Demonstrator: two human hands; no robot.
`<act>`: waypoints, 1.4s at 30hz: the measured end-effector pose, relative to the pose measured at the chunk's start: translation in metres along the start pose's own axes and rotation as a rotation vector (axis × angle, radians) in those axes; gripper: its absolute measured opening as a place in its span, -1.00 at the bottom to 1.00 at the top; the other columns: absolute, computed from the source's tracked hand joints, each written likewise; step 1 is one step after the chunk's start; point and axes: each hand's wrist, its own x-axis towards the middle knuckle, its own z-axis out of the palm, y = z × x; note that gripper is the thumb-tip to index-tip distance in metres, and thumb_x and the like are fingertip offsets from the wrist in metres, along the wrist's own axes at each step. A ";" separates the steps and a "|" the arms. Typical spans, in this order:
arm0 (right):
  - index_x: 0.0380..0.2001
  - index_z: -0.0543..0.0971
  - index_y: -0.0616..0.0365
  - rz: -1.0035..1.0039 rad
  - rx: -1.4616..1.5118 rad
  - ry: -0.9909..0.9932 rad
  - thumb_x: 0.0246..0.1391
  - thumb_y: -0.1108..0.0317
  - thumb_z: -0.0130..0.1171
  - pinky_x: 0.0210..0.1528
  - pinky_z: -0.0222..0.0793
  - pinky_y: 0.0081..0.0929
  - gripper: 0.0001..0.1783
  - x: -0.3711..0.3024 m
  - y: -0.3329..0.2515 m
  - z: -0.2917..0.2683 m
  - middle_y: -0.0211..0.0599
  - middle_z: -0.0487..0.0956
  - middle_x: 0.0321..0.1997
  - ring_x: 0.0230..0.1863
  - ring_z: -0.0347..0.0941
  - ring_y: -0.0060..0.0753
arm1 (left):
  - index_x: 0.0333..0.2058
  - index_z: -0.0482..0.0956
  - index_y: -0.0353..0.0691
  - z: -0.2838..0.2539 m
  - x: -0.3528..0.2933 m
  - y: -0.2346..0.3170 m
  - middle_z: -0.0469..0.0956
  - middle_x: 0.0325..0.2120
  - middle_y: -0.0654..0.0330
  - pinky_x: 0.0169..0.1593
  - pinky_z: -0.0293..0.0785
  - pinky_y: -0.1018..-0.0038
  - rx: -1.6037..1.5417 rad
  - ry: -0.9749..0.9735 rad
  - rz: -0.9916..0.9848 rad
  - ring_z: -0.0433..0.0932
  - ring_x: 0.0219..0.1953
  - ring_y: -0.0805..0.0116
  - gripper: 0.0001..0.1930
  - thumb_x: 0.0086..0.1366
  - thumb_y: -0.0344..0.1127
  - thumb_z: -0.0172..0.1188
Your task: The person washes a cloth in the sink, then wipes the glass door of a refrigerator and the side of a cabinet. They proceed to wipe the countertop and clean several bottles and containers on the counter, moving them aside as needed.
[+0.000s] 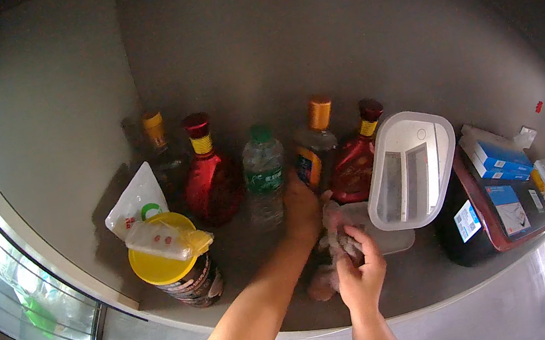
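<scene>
My left hand (303, 206) reaches to the lower part of a clear bottle with an orange cap (319, 115) and closes around it; the hand hides the bottle's base. Bunched in my right hand (362, 272) is a pinkish-grey cloth (333, 250), just in front of the bottle. To the left stands a clear plastic bottle with a green cap and green label (265, 180). A red bottle with a dark red cap (357, 169) is on the right, tilted against a translucent plastic box (395, 211) stood on its side. Another red bottle (212, 186) stands farther left.
On the left are a second orange-capped bottle (156, 133) and a dark tub with a yellow lid (141, 270), bearing white packets (163, 240). A black case (460, 214) with blue boxes (500, 157) sits at right. The shelf's front edge (446, 305) curves above a tiled floor.
</scene>
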 end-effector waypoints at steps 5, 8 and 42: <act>-0.05 0.52 0.22 -0.021 0.079 -0.003 -0.11 0.67 0.10 0.06 0.40 -0.43 -0.54 -0.007 -0.021 -0.010 -0.14 0.56 -0.05 -0.04 0.53 -0.28 | 0.22 0.12 -0.37 0.000 -0.034 -0.012 0.37 0.07 -0.17 0.19 0.31 0.29 -0.001 0.090 0.136 0.39 0.11 -0.03 -0.26 0.04 -0.63 0.23; -0.06 0.53 0.25 -0.054 0.081 -0.013 -0.13 0.64 0.12 0.01 0.41 -0.46 -0.55 -0.013 -0.018 -0.020 -0.14 0.56 -0.07 -0.07 0.52 -0.33 | 0.23 0.10 -0.36 -0.010 -0.064 0.005 0.33 0.10 -0.15 0.20 0.29 0.31 -0.060 0.017 0.126 0.36 0.15 0.01 -0.27 0.08 -0.61 0.21; -0.13 0.59 0.18 -0.449 -0.103 -0.139 -0.23 0.50 0.06 -0.08 0.43 -0.16 -0.54 0.056 -0.131 -0.050 -0.06 0.58 -0.21 -0.19 0.49 0.03 | 0.14 0.08 -0.37 -0.077 -0.150 0.014 0.51 -0.17 -0.09 -0.03 0.48 0.32 -0.030 -0.072 0.169 0.56 -0.11 0.07 -0.08 -0.09 -0.19 0.48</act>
